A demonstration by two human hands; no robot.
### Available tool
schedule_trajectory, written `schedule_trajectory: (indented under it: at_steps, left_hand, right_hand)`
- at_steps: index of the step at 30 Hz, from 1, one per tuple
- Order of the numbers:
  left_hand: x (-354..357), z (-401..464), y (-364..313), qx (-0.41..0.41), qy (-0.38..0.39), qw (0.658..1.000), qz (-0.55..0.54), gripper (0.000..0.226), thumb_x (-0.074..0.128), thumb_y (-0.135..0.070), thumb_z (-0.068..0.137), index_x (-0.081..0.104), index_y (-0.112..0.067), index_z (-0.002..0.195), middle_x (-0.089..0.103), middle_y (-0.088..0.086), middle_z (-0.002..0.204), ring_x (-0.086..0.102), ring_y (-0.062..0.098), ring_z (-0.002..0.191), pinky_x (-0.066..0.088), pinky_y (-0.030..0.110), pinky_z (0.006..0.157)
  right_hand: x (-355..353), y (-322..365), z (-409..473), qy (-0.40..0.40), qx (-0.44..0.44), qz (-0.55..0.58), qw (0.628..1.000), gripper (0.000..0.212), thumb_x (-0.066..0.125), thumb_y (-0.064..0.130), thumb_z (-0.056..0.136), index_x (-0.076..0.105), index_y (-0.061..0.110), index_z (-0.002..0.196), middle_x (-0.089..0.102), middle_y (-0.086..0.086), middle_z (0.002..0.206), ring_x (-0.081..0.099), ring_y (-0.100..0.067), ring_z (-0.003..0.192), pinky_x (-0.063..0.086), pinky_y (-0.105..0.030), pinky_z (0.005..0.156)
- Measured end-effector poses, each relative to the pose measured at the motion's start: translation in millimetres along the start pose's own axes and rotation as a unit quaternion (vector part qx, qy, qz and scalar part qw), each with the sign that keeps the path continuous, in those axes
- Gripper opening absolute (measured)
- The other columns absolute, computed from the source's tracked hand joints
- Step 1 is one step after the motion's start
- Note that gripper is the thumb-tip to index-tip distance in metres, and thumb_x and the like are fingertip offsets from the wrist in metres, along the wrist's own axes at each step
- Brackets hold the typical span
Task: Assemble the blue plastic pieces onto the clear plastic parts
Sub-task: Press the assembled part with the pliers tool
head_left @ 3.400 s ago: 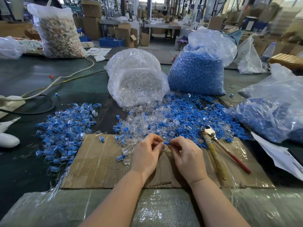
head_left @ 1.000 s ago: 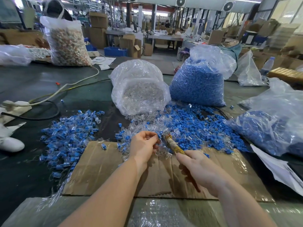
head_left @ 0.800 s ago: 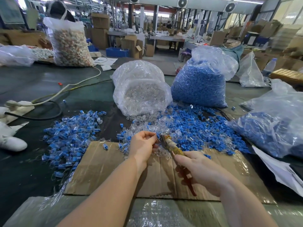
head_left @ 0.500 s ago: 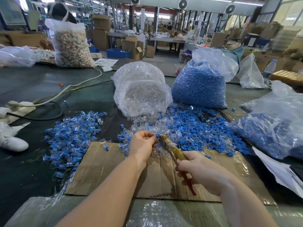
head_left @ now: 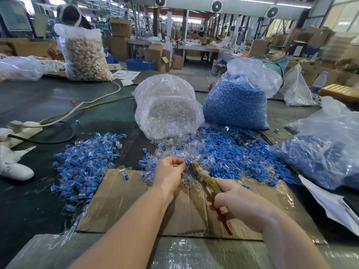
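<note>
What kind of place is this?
Most likely a factory assembly hall. Big plastic sacks of blue pieces and clear parts stand on a long workbench, finished pieces lie heaped beside them, and cardboard boxes and other benches fill the hall behind.

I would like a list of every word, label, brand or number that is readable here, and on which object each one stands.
None can be read.
Paper sheet at the right table edge: faint print, too blurred.
Wall board far left: too small and blurred.
Cardboard boxes behind: no readable marks.
</note>
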State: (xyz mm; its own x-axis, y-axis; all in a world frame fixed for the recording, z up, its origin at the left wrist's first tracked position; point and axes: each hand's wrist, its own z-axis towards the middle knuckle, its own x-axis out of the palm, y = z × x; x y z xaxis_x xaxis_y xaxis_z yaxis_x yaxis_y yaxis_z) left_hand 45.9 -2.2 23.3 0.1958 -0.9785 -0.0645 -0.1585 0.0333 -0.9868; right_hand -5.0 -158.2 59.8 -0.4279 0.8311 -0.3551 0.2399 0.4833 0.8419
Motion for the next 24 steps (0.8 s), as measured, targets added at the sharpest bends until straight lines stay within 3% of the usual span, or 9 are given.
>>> schedule_trajectory:
  at_steps: [6,9,14,20,24]
  left_hand:
    - [0.8,-1.6,1.2,-0.016,-0.005,1.000,-0.026,0.014,0.055,-0.004,0.090,0.058,-0.015,0.081,0.062,0.006,0.077,0.050,0.011,0.062,0.040,0.019,0.054]
    - [2.0,-1.7,-0.2,-0.008,-0.010,1.000,-0.001,0.014,0.055,-0.005,0.090,0.058,-0.016,0.081,0.063,0.006,0.080,0.052,0.012,0.065,0.042,0.021,0.058]
    - [2.6,-1.9,-4.3,-0.018,-0.001,1.000,-0.022,0.009,0.054,-0.005,0.090,0.059,-0.012,0.087,0.063,0.006,0.080,0.051,0.011,0.064,0.040,0.020,0.057]
    - [4.5,-0.8,-0.6,-0.022,-0.014,0.999,-0.034,0.014,0.054,-0.003,0.090,0.059,-0.014,0.082,0.062,0.006,0.077,0.050,0.010,0.062,0.038,0.019,0.054]
    - [5.6,-0.1,3.2,-0.028,-0.024,0.998,-0.049,0.017,0.054,-0.003,0.090,0.058,-0.015,0.079,0.062,0.006,0.077,0.051,0.011,0.063,0.039,0.020,0.056]
  right_hand:
    - [-2.1,-4.2,0.5,-0.012,-0.008,0.005,1.000,0.028,0.040,-0.010,0.077,0.052,-0.004,0.102,0.043,-0.009,0.081,0.038,-0.023,0.076,0.030,-0.035,0.066]
    - [0.3,-2.0,0.4,-0.014,-0.021,0.009,1.000,0.029,0.042,-0.009,0.078,0.060,0.005,0.096,0.048,-0.003,0.069,0.042,-0.019,0.067,0.033,-0.029,0.061]
    - [0.9,-2.2,-1.6,-0.022,-0.058,-0.023,0.998,0.048,0.043,-0.005,0.076,0.066,0.036,0.079,0.046,0.001,0.065,0.037,-0.019,0.066,0.030,-0.031,0.061]
    - [6.9,0.1,-4.9,-0.068,-0.105,-0.028,0.992,0.041,0.047,-0.006,0.078,0.063,0.031,0.069,0.046,0.012,0.047,0.035,-0.010,0.043,0.027,-0.021,0.043]
    - [9.4,1.6,-6.6,-0.077,-0.115,-0.007,0.990,0.035,0.052,-0.005,0.079,0.061,0.029,0.083,0.056,0.013,0.049,0.037,-0.001,0.036,0.028,-0.014,0.037]
